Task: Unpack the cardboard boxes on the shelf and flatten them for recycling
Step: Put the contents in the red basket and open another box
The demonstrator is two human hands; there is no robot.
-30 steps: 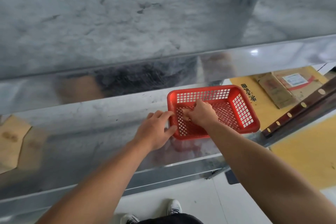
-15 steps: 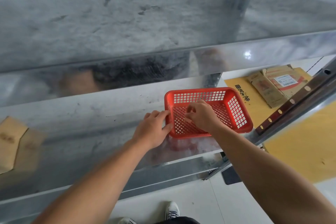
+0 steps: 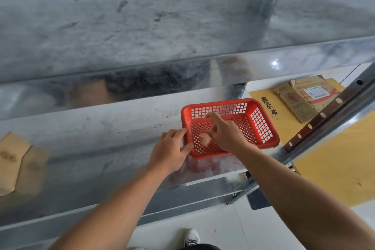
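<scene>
Two scuffed, shiny steel shelves fill the view: the lower shelf (image 3: 97, 148), and the upper shelf (image 3: 142, 32) with a bright glint on its front edge. Past the perforated upright (image 3: 330, 107) at the right lie pale floor tiles (image 3: 223, 229) and a yellow board (image 3: 334, 168).

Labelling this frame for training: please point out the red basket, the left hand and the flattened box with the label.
red basket (image 3: 261, 126): head view, right lattice wall.
left hand (image 3: 170, 153): head view, back of hand.
flattened box (image 3: 293, 100): head view, left brown panel.
</scene>
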